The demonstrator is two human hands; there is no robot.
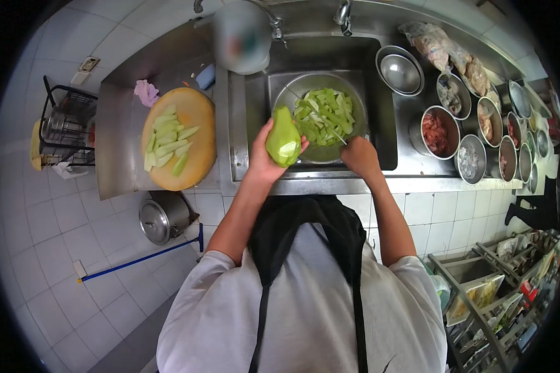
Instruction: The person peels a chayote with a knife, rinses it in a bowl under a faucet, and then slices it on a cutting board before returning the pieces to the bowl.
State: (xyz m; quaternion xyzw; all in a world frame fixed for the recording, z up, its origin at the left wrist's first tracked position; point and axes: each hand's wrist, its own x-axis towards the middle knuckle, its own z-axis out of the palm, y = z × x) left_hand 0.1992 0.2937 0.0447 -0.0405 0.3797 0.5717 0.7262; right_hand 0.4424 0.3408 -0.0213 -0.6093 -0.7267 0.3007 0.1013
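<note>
My left hand [264, 149] is closed around a pale green, pear-shaped gourd [284, 138], its smooth peeled surface facing up. Over the right side of the bowl, my right hand [359, 157] is closed on a knife [337, 135]; its thin blade points up and left, and the handle is hidden in my fist. Below both hands, a metal bowl [317, 153] sits in the sink and holds many cut green gourd pieces [325, 112]. More long pieces [165, 140] lie on the round cutting board [190, 168] to the left.
A sink [384, 143] surrounds the bowl, with a faucet [343, 17] behind. Several metal pots of meat, including one pot [437, 132], stand at right near stacked bowls [401, 71]. A pink cloth [146, 92] lies left. A lidded pot [162, 217] and blue-handled pole [140, 260] are on the floor.
</note>
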